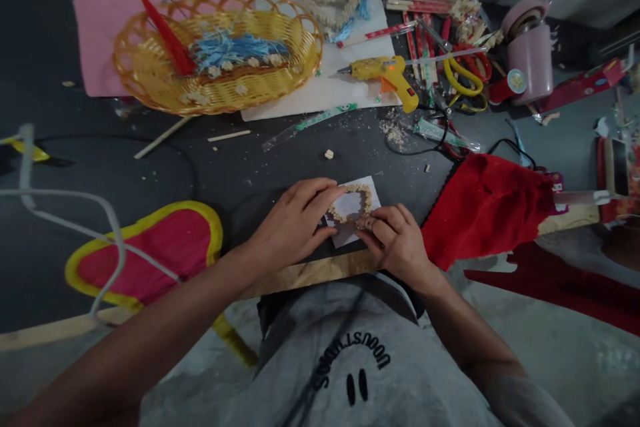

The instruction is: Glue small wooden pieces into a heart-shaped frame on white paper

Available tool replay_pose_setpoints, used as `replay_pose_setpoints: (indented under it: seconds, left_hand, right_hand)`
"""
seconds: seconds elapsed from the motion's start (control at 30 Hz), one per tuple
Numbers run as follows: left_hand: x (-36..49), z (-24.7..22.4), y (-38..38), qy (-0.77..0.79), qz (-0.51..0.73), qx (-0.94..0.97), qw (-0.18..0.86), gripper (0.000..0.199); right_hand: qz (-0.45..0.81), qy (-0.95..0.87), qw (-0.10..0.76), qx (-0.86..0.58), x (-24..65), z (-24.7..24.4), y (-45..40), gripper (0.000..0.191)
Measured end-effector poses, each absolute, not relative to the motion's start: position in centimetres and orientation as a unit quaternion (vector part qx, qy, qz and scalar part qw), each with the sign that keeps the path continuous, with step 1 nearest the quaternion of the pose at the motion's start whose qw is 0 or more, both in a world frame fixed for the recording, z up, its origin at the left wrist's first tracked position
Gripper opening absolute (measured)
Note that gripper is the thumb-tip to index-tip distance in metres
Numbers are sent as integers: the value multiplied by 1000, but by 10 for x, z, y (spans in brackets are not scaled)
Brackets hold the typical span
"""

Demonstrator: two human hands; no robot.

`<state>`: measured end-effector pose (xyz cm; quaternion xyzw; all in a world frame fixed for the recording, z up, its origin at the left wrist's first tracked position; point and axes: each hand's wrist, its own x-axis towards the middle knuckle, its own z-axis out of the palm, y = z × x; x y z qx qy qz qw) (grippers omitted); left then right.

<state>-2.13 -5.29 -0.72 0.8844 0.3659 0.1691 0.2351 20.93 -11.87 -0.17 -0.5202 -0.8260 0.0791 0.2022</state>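
Observation:
A ring of small beige pieces, roughly heart-shaped, lies on a white paper square near the table's front edge. My left hand rests at its left side, fingers stretched and thumb apart, fingertips touching the ring's upper left and the paper's edge. At the ring's lower right, my right hand is closed in a pinch. Its fingertips meet the ring; a small beige piece seems to be between them, partly hidden by the fingers. Beyond the paper lies a loose beige piece.
Behind stand a yellow wicker basket with blue tassels, a yellow glue gun, yellow-handled scissors and a pink cup. Red cloth lies right; a pink, yellow-edged shape and pale cable lie left.

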Motion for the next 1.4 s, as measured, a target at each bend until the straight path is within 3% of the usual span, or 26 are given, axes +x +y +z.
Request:
replay_pose_setpoints:
  seconds: [0.5, 0.87, 1.2, 1.4]
  left_hand:
    - [-20, -4, -52, 362, 159, 892, 219, 57]
    - [-20, -4, -53, 366, 157, 888, 229, 60]
    - [-21, -4, -53, 367, 166, 885, 235, 62]
    - [-22, 3, -59, 401, 146, 881, 204, 59]
  right_hand:
    - [63, -823, 175, -537, 207, -5, -118, 14]
    - [88, -816, 191, -539, 211, -5, -119, 11]
    - [119, -787, 254, -550, 214, -3, -120, 9]
    - [92, -786, 257, -555, 218, -4, -124, 15]
